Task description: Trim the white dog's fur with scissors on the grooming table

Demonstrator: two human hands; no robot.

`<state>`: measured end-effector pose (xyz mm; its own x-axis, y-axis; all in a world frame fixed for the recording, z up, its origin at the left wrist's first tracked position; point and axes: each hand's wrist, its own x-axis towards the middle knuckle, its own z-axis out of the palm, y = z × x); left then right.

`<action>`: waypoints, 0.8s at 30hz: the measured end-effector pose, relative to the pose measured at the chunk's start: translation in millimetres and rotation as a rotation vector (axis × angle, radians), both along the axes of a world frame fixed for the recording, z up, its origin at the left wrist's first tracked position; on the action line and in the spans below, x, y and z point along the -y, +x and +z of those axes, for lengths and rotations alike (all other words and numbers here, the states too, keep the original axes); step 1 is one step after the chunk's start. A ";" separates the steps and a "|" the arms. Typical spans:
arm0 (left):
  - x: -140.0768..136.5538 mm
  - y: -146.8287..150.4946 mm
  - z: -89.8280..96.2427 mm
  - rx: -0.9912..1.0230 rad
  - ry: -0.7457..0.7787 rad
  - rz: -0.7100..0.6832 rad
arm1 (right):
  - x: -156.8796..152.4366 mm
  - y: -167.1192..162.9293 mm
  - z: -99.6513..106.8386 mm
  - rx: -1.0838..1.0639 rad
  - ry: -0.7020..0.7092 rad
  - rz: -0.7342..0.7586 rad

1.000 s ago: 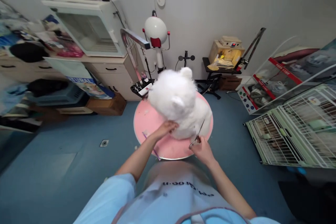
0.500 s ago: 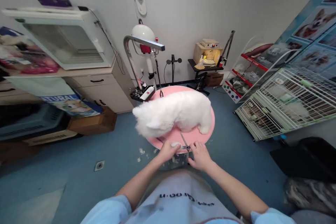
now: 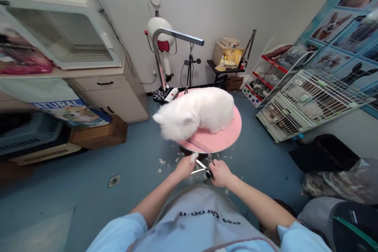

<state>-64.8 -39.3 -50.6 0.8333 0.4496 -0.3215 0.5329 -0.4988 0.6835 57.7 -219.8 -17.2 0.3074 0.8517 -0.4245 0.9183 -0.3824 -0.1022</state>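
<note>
A fluffy white dog (image 3: 203, 110) is on the round pink table (image 3: 233, 134), its head lowered toward the left. In front of the table edge, my right hand (image 3: 221, 173) is closed around the handles of scissors (image 3: 203, 168), whose blades are spread apart and point left. My left hand (image 3: 183, 167) is closed on a small white wad (image 3: 194, 158), perhaps fur or tissue, close beside the blades. A thin purple strip (image 3: 201, 147) lies across the near edge of the table beneath the dog's head.
A metal grooming arm (image 3: 180, 36) rises behind the dog, beside a tool tray (image 3: 161, 95) with a white clipper (image 3: 171, 95). White clippings (image 3: 162, 161) are scattered on the blue floor. Wire cages (image 3: 307, 102) stand at right, a cabinet (image 3: 109, 94) at left.
The scissors have come off the table toward me, and their blades have swung open leftward. The dog has turned its head, and the grooming arm has shifted right.
</note>
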 end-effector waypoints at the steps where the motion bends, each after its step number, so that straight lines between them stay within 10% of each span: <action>1: -9.4 -11.1 -8.0 -0.038 0.008 0.056 | -0.1 1.3 -8.4 -0.027 -0.044 -0.028; 10: -121.8 -115.0 -42.7 -0.260 0.088 0.630 | -70.6 42.2 -69.3 -0.028 -0.109 -0.120; 18: -116.2 -90.2 -48.8 0.016 -0.117 0.887 | -131.0 77.0 -93.0 -0.027 -0.134 -0.137; 24: -134.3 -57.5 -74.8 0.182 -0.374 1.164 | -109.3 91.6 -97.9 -0.070 -0.140 -0.075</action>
<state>-122.3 94.9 -125.4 0.0452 0.8581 -0.5115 0.4110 0.4507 0.7924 149.2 -110.4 -115.2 0.3330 0.7588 -0.5598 0.8792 -0.4643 -0.1064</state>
